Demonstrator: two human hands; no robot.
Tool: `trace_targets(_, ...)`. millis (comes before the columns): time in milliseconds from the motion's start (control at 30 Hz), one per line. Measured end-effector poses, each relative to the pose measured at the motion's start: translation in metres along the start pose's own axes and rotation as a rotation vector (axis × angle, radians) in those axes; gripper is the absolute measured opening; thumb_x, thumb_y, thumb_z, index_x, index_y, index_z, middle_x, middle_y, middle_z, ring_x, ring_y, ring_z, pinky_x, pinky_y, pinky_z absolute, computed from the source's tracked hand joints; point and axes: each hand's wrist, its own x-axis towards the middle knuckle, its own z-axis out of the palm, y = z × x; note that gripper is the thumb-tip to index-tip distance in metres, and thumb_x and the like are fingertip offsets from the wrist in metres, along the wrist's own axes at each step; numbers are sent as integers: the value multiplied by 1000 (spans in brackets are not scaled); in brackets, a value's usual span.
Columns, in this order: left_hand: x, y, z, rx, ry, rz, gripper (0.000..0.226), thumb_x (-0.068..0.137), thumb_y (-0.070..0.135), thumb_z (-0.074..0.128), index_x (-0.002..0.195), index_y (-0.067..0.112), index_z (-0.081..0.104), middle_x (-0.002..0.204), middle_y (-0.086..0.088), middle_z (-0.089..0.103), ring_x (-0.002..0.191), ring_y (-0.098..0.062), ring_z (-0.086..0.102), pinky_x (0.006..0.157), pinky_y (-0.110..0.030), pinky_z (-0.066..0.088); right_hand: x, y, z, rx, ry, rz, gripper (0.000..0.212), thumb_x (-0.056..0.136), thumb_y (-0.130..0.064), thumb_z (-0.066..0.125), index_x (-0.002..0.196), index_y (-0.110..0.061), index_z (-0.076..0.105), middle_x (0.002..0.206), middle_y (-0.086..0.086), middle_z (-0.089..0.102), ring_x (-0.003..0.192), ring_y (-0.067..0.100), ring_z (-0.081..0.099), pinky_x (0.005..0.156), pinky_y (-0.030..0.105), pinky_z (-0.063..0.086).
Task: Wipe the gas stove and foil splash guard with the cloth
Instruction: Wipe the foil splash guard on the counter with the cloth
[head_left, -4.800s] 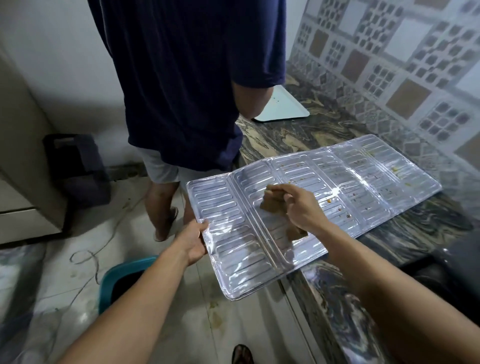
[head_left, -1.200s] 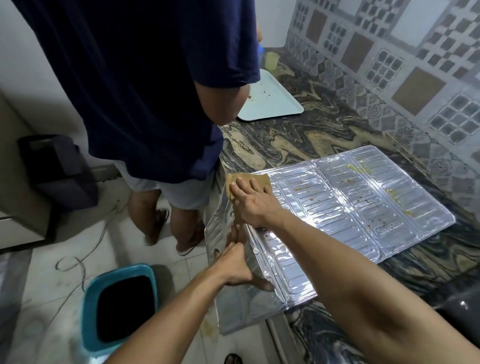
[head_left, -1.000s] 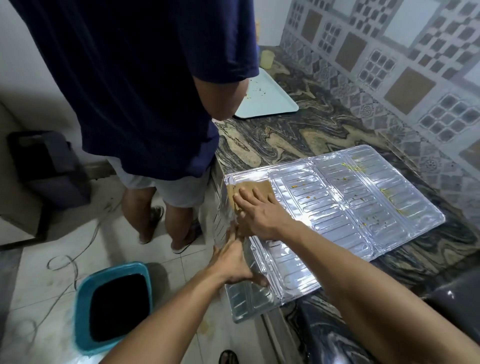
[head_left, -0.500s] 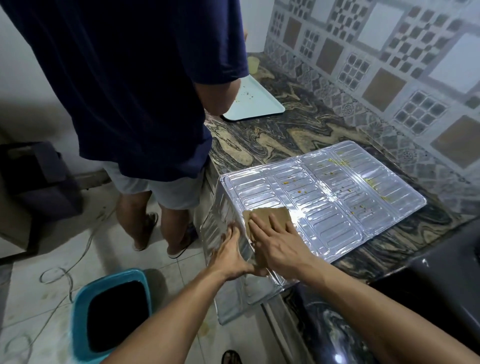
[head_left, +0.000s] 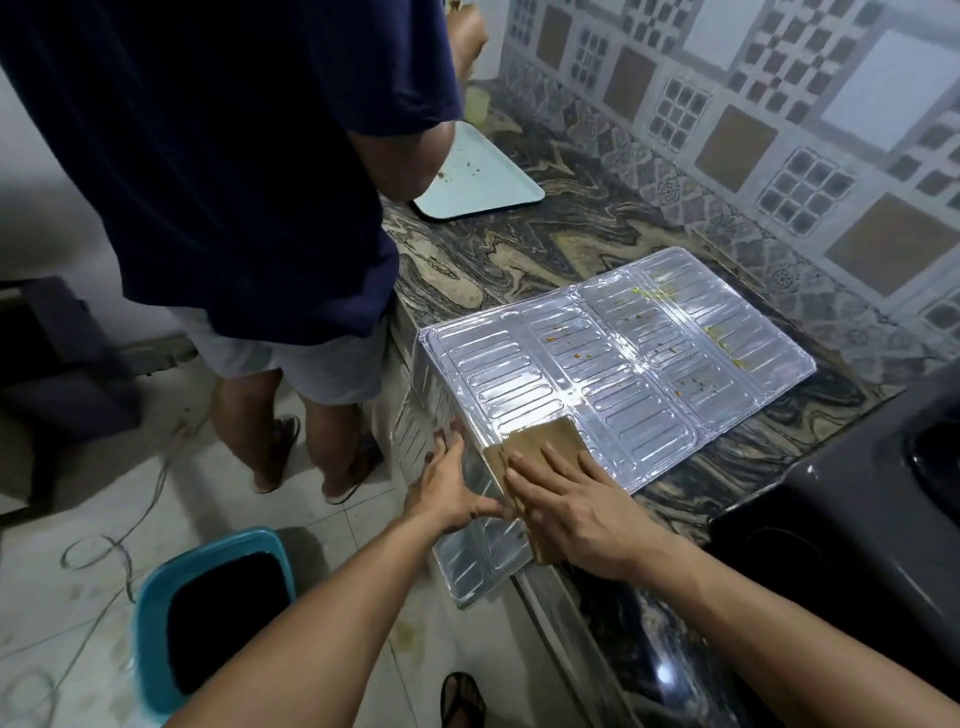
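Observation:
The silver foil splash guard (head_left: 639, 364) lies flat on the marble counter, and its left panel folds down over the counter edge. Yellow-brown food specks dot its far panels. My right hand (head_left: 566, 506) presses a brown cloth (head_left: 540, 449) flat on the guard's near corner, fingers straight. My left hand (head_left: 449, 483) rests flat against the hanging panel, fingers spread. The black gas stove (head_left: 852, 509) sits at the right edge, partly out of view.
A person in a dark blue shirt (head_left: 234, 156) stands close at the counter's left. A pale tray (head_left: 478, 179) lies farther back on the counter (head_left: 519, 249). A teal bin (head_left: 208, 613) stands on the floor below. A tiled wall (head_left: 779, 130) backs the counter.
My right hand has slid the cloth from the guard's far left edge toward me to its near corner. The left panel, held level before, now hangs over the edge under my left hand.

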Motion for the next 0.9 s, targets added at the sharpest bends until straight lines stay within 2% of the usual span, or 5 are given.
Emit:
trace_targets(200,-3,1,-2,-11,-70,20,150,48,48,90,152,31,-17,163,-2,-4,149,-25,12,117,-41,27,28,-2,-8,-12,-12,7,56,98,-38,10,153,-33,-1,156,-22,-13,148,22,-13,118,55,-2)
trace_targets(367,0,-2,-1,22,-82,-19,150,22,78,78,150,36,12,150,-3,40,134,-26,43,106,-44,43,100,-6,-35,-54,12,37,55,102,-32,22,154,-30,5,160,-17,-3,149,27,-7,116,61,3)
trace_targets(667,0,0,-6,10,-70,-73,144,24,71,80,149,26,23,146,-3,44,132,-24,45,104,-40,44,85,-4,-34,-114,5,-7,54,101,-40,16,153,-37,1,160,-18,-3,149,25,-5,114,64,6)
trace_targets(767,-5,4,-8,-30,-70,-78,144,28,66,82,152,29,19,155,-4,33,138,-24,38,109,-40,40,53,4,-23,-88,-3,-14,54,97,-48,10,150,-46,1,161,-17,-2,149,21,-5,116,61,6)
trace_targets(900,-12,9,-14,-80,-115,-79,148,41,56,90,155,24,0,163,-4,1,150,-21,4,121,-41,17,32,14,-10,1,66,161,58,94,-51,7,151,-43,6,162,-12,1,150,25,-1,117,59,0)
